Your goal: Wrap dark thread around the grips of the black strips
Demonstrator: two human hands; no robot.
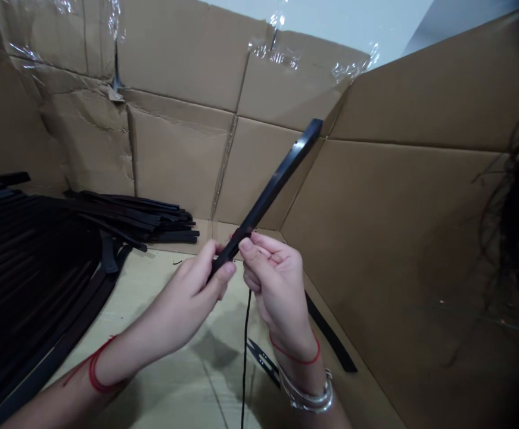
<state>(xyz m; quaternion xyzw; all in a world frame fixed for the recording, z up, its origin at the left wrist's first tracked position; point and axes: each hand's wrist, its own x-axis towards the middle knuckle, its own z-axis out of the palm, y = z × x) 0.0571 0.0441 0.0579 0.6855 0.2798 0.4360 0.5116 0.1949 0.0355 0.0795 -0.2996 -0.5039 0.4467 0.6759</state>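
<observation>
- Hands on a black strap (270,190): the left hand (183,295) and right hand (274,283) both pinch its lower end, their fingers (259,241) clenched around it, neither letting go.
- Strap handling: it looks light and stiff, with perhaps slight flex. Its smooth sheen could slip, so the lower end seems the surest hold. The upper tip angles up, free.
- Black cord (244,357): hangs straight down, just below the strap.
- Thread snips (261,360): lie below the strap, on a pale cardboard base (161,304).
- Loose black strip (331,332): lies right of the strap, along the wall's foot.
- Stacked black straps (129,217): lie left of the strap, beside a larger dark pile (27,280).
- Taped cardboard walls (179,155): rise behind the strap.
</observation>
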